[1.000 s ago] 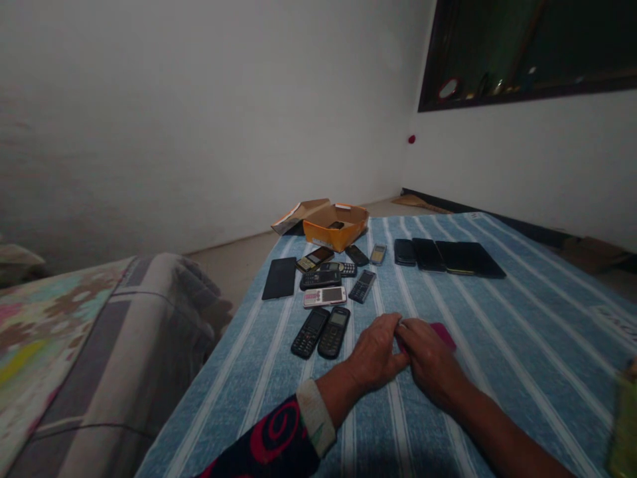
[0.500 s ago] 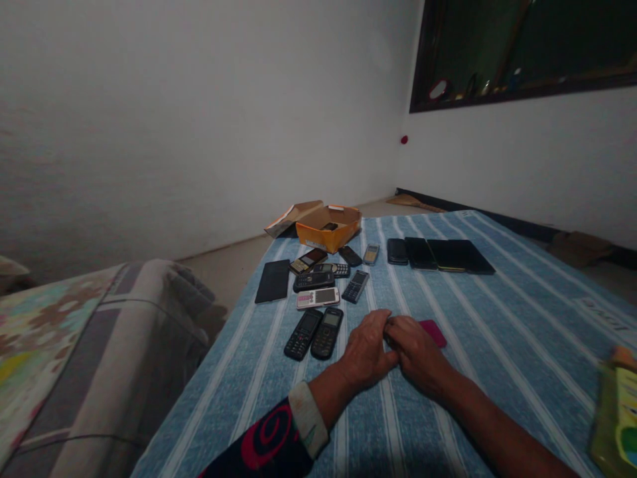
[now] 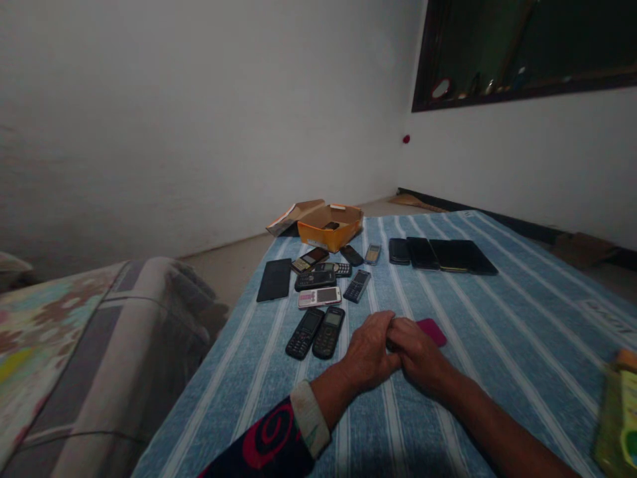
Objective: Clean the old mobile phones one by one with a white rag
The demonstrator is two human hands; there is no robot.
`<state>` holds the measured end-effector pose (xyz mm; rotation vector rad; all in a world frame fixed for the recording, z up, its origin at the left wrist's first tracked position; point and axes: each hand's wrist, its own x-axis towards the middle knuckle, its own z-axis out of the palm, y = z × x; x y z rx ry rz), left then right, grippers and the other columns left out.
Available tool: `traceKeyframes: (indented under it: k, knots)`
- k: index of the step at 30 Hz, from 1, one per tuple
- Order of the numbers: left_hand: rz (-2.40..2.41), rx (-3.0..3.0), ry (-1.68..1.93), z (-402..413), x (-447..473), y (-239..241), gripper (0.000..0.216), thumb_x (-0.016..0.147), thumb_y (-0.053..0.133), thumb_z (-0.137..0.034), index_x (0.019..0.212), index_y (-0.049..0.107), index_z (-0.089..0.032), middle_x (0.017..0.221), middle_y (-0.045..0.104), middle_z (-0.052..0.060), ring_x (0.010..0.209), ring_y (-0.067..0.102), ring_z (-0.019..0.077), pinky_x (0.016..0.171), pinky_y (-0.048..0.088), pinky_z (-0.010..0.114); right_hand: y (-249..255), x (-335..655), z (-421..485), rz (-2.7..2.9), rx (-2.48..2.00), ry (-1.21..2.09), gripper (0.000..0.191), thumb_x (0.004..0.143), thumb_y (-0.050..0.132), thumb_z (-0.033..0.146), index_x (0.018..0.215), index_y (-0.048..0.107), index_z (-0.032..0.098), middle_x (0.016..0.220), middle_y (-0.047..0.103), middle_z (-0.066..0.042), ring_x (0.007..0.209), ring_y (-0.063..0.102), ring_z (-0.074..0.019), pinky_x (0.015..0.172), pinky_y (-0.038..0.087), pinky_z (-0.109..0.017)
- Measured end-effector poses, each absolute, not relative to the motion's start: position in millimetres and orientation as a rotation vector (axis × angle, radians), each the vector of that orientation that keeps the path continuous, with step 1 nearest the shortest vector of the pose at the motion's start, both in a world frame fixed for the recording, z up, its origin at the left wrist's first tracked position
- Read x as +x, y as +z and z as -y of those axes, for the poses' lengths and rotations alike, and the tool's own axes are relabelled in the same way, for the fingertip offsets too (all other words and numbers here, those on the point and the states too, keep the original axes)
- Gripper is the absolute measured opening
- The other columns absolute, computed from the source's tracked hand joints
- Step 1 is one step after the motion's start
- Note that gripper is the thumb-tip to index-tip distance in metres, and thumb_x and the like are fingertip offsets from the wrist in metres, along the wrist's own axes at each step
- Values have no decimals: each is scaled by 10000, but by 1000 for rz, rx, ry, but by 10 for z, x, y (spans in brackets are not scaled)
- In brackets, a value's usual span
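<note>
My left hand [image 3: 371,350] and my right hand [image 3: 417,350] meet over the striped blue cloth, fingers curled and touching. A small dark piece shows between them, but my fingers hide what it is. Just beyond my right hand lies a flat magenta item [image 3: 432,332], partly covered by that hand. To the left of my left hand, two black keypad phones [image 3: 304,333] lie side by side. Past them are a white-and-pink phone [image 3: 319,297], a dark grey keypad phone [image 3: 357,286] and a black phone [image 3: 315,281], with several more phones behind.
An orange box [image 3: 323,236] with its lid open stands at the far end, a dark phone inside. A black tablet-like slab [image 3: 274,279] lies left, and a row of dark smartphones [image 3: 422,253] right. A yellow-labelled container [image 3: 628,411] is at the right edge; a covered bed-like surface [image 3: 119,332] is left.
My two hands stay together in nearly the same place, with the fingers shifting only slightly. The whole view has moved a little; the phones lie as before.
</note>
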<state>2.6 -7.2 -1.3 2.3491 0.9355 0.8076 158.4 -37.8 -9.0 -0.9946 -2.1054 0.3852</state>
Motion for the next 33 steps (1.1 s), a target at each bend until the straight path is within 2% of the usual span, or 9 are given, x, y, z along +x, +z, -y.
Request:
traceKeyframes:
  k: [5,18,28,33]
  knots:
    - [-868,2347,840,101,37,21,588,723,654,-234,1265,437,-159,1186,578,126,1126,545,292,983,467,475,-63,1582,387,2072,-974,432,265,887,387,77,959,616,188,928,594,-76,931,522,-229,819,428,-390]
    - [-833,2331,855,81,29,-42,635,740,659,-267,1310,410,-141,1219,559,148,1141,539,299,993,458,481,11,1567,423,2040,-941,467,257,898,386,86,915,618,194,898,606,-66,904,538,-217,805,439,-370]
    - [-813,2319,840,51,15,-117,660,733,632,-251,1336,381,-149,1221,559,151,1163,542,313,1007,452,506,-67,1534,437,2062,-999,330,244,893,401,87,981,611,174,911,610,-80,917,538,-230,823,441,-392]
    - [-803,2311,839,37,14,-132,664,725,624,-248,1329,384,-111,1224,556,174,1171,540,322,1013,448,515,-71,1530,439,2078,-1017,261,235,876,412,61,966,602,167,898,604,-76,889,536,-226,790,437,-375]
